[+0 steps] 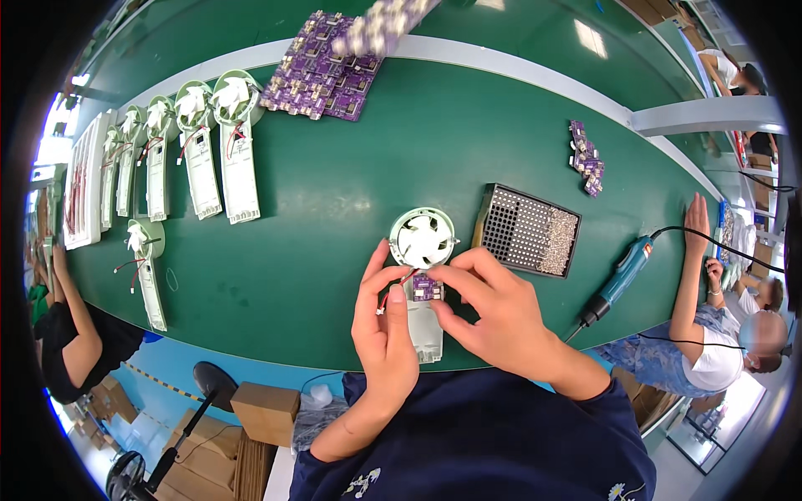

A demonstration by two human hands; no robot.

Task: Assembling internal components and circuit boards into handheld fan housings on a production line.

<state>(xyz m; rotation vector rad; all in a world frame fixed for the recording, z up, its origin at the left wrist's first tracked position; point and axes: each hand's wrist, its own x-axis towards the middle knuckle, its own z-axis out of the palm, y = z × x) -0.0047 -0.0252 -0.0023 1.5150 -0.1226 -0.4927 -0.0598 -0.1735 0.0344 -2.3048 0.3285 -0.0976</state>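
Note:
In front of me a pale green handheld fan half [428,338] lies on the table, its round head with white blades [423,240] pointing away from me. A small purple circuit board [426,288] sits at the top of the handle, just below the head. My left hand [384,330] grips the fan's left side. A red and black wire [386,298] with a white plug runs by its fingers. From the right, my right hand [497,309] pinches the circuit board between thumb and fingers; the exact contact is partly hidden.
Several similar fan halves [200,171] stand in a row at left, beside a white tray [83,184]. Purple board panels [322,71] lie at the back. A black screw tray [528,230], small boards [586,159] and a corded electric screwdriver [622,280] are right. People sit at both sides.

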